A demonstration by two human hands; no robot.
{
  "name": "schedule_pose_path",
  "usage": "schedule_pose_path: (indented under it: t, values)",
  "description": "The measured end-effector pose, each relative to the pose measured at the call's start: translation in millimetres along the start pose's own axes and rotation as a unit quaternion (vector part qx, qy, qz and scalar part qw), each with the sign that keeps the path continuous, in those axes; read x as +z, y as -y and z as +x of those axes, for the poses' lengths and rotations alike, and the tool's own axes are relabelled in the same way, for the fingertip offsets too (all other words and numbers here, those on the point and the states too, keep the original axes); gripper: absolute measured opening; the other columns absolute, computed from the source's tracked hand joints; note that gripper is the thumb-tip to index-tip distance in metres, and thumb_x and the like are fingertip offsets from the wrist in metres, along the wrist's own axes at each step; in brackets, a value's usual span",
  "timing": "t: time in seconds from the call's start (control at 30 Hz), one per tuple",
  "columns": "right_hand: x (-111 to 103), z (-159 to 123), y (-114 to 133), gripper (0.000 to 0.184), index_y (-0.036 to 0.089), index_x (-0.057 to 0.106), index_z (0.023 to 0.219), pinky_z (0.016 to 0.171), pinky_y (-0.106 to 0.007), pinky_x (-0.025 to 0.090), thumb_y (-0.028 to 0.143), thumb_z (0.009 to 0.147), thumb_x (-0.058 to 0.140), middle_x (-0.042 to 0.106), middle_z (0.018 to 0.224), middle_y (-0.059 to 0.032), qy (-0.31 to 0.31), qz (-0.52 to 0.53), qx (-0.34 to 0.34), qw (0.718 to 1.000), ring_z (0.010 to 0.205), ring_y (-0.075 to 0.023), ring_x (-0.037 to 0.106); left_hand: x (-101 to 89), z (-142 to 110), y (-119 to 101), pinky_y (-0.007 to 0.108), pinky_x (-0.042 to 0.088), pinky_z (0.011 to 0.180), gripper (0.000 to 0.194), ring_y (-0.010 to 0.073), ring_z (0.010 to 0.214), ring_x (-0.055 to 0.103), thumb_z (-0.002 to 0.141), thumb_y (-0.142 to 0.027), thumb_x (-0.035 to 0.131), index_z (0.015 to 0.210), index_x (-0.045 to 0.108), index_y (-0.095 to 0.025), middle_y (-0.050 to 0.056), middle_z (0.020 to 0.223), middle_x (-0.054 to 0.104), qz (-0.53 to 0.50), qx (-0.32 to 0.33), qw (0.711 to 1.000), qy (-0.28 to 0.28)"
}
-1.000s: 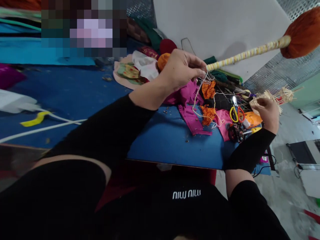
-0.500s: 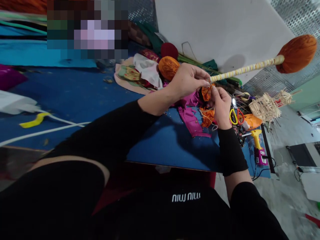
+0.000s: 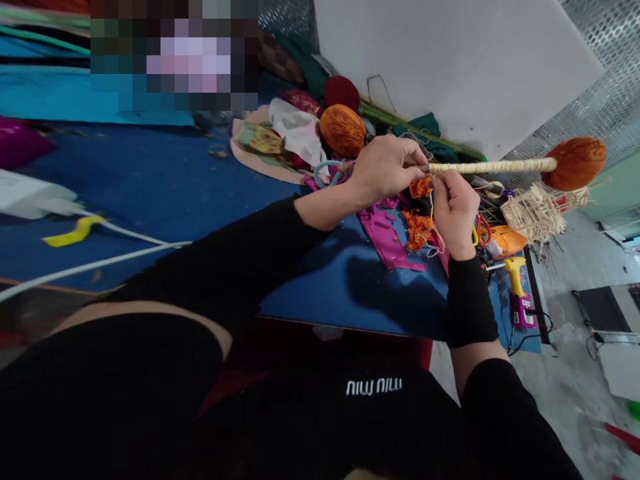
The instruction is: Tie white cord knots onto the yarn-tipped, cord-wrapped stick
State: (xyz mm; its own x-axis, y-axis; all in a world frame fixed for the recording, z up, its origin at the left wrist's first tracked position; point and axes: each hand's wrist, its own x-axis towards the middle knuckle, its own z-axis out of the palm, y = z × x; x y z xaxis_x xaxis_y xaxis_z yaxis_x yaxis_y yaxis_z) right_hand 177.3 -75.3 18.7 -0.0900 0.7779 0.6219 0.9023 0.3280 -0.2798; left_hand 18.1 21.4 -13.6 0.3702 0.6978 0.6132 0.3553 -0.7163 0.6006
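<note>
A stick [image 3: 493, 166] wrapped in pale yellow and white lies almost level, with an orange cloth-covered ball [image 3: 575, 163] on its far right end. My left hand [image 3: 383, 167] is closed, pinching the stick's near end between thumb and fingers. Just right of it, my right hand [image 3: 456, 207] is closed, its fingertips against crumpled orange fabric [image 3: 420, 187] right under the stick. A pale thread hangs by these fingers. More ruffled orange fabric [image 3: 417, 230] shows below, beside magenta cloth [image 3: 383, 240]. A light blue loop [image 3: 327, 172] sticks out left of my left hand.
Another orange ball [image 3: 343, 130] and a dark red one [image 3: 341, 95] sit behind. Scissors [image 3: 483, 230], a yellow glue gun [image 3: 515, 273] and a small stick structure [image 3: 535, 213] are at right. White cables [image 3: 100, 265] cross the blue table [image 3: 150, 180].
The stick has swung from slanting upward to nearly level, its orange ball end dropping. Both hands have shifted slightly right, and the light blue loop has come into view.
</note>
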Motion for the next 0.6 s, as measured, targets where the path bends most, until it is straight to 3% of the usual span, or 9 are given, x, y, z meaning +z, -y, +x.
schedule_pose_path:
  t: [0.17, 0.37, 0.6]
  values:
    - [-6.8, 5.9, -10.8, 0.028, 0.025, 0.065, 0.097, 0.089, -0.036, 0.052, 0.036, 0.108, 0.042, 0.063, 0.098, -0.0070, 0.024, -0.038, 0.020, 0.999, 0.100, -0.0225, 0.063, 0.8, -4.4, -19.0, 0.037, 0.054, 0.079, 0.020, 0.0272, 0.094, 0.077, 0.089, -0.031, 0.067, 0.102, 0.082, -0.029, 0.002, 0.096, 0.084, 0.083, -0.020, 0.996, -0.016]
    - [-6.1, 12.8, -30.3, 0.028, 0.025, 0.065, 0.095, 0.081, -0.031, 0.049, 0.042, 0.108, 0.047, 0.063, 0.099, -0.0055, 0.024, -0.077, 0.035, 0.996, 0.097, -0.0204, 0.064, 1.8, -10.1, -31.1, 0.040, 0.051, 0.070, 0.028, 0.0327, 0.085, 0.076, 0.089, -0.029, 0.059, 0.104, 0.083, -0.025, 0.008, 0.085, 0.080, 0.190, 0.050, 0.980, 0.043]
    - [-11.8, 14.8, -36.9, 0.028, 0.026, 0.067, 0.086, 0.077, -0.030, 0.046, 0.036, 0.106, 0.051, 0.064, 0.086, -0.0026, 0.055, -0.086, 0.018, 0.995, 0.086, -0.0181, 0.062, 6.1, -14.9, -28.6, 0.037, 0.047, 0.067, 0.030, 0.0273, 0.075, 0.073, 0.098, -0.034, 0.055, 0.115, 0.078, -0.026, 0.006, 0.078, 0.075, 0.186, 0.118, 0.975, 0.036]
